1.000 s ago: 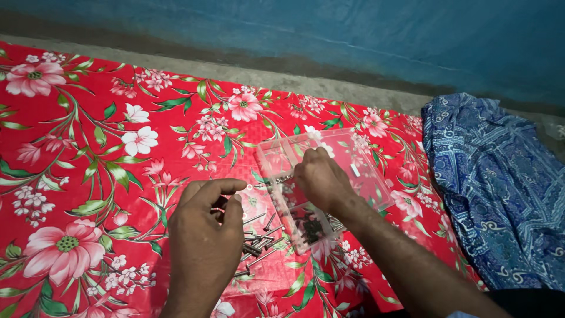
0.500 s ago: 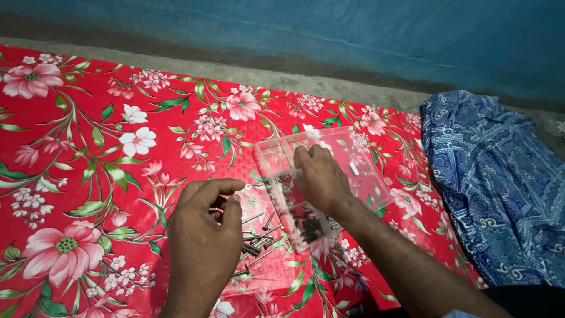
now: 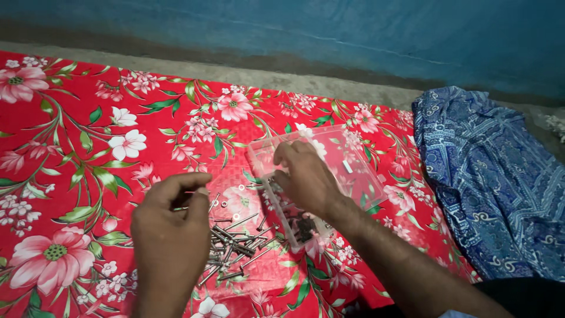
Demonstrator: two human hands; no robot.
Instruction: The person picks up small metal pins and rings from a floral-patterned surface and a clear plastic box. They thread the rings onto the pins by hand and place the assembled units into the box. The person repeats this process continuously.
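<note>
A pile of metal screws and bolts (image 3: 235,247) lies on a red flowered cloth (image 3: 88,129). Just left of the pile is my left hand (image 3: 170,235), its fingers pinched around a thin screw. My right hand (image 3: 306,176) rests inside a clear plastic compartment box (image 3: 347,159) that sits right of the pile. Its fingers are bent down into a compartment, and what they touch is hidden. Dark small parts (image 3: 303,227) fill the box's near compartment. Two small washers (image 3: 219,204) lie beside the pile.
A blue patterned cloth (image 3: 488,176) lies bunched at the right, past the red cloth's edge. A grey concrete strip (image 3: 294,79) and a blue wall (image 3: 353,29) run along the far side.
My right hand has slid a little toward the box's far left corner. My left hand has stayed over the pile, fingers still pinched.
</note>
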